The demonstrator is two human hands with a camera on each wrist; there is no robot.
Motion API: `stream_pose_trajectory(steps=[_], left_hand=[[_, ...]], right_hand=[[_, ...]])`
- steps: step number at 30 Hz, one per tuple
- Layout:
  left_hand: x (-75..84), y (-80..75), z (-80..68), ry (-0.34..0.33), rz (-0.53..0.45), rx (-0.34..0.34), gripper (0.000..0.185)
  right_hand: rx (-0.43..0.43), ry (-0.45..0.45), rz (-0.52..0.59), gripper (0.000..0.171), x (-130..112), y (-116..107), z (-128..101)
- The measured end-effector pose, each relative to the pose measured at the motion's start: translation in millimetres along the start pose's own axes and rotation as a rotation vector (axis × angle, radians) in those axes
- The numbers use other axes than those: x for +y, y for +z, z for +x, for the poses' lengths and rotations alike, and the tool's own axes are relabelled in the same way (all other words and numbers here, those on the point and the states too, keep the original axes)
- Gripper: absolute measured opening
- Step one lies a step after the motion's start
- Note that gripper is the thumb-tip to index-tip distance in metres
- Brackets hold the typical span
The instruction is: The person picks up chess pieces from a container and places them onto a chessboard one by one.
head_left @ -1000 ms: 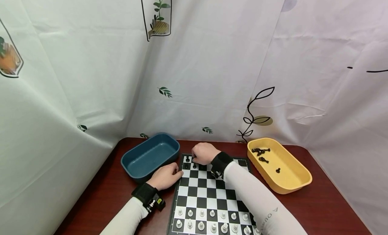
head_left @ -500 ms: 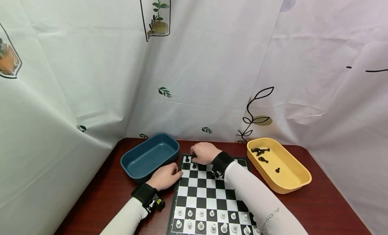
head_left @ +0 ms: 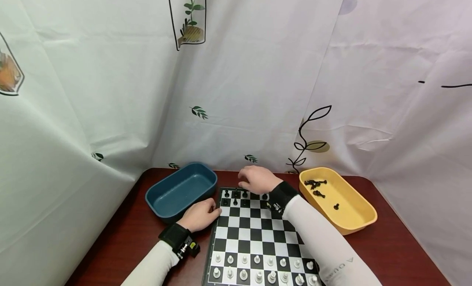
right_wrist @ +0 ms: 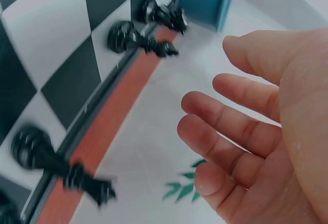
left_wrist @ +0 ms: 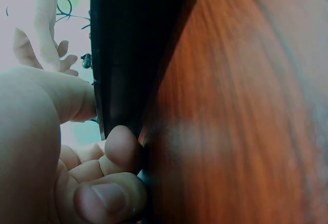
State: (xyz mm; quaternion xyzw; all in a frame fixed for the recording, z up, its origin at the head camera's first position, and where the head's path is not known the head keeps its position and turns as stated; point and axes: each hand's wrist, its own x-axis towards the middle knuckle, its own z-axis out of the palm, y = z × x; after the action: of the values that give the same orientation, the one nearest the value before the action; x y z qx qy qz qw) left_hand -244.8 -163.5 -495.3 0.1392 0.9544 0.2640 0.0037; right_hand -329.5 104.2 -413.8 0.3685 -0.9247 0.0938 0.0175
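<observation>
My right hand [head_left: 259, 179] hovers past the far edge of the chessboard [head_left: 244, 234], its fingers loosely bent and nothing between them. In the right wrist view, those fingers [right_wrist: 225, 126] are apart from the black chess pieces. A black chess piece [right_wrist: 141, 39] stands on the back row, with others beside it. Another black chess piece [right_wrist: 61, 167] stands farther along that row. My left hand [head_left: 199, 215] lies at the board's left side. In the left wrist view its thumb [left_wrist: 77, 98] touches the board's edge, and its relaxed fingers [left_wrist: 123, 147] rest low against the side.
A yellow bin [head_left: 357, 212] on the right holds several loose black pieces [head_left: 315, 183]. A blue bin [head_left: 177, 191] stands at the back left. White chess pieces [head_left: 243, 274] fill the two near rows. A printed cloth [head_left: 236, 81] hangs behind the table [head_left: 125, 237].
My right hand has lifted off the far row and shifted right, its fingers loosening. Black pieces that it covered on that row now show. My left hand stays at the board's side.
</observation>
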Motion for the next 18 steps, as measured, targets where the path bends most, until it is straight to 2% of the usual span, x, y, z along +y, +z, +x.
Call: stream_pose_trajectory(steps=[9, 14, 18], left_hand=[[-3.6, 1.9, 1.1, 0.006, 0.002, 0.001, 0.031], [-3.9, 3.0, 2.6, -0.011, -0.005, -0.006, 0.031], [-4.5, 3.4, 2.4, 0.005, -0.005, -0.002, 0.031]], right_hand=[[0.073, 0.056, -0.028, 0.027, 20, -14, -31], [0.097, 0.096, -0.028, 0.028, 31, -21, -49], [0.143, 0.107, -0.022, 0.031, 42, -25, -64]])
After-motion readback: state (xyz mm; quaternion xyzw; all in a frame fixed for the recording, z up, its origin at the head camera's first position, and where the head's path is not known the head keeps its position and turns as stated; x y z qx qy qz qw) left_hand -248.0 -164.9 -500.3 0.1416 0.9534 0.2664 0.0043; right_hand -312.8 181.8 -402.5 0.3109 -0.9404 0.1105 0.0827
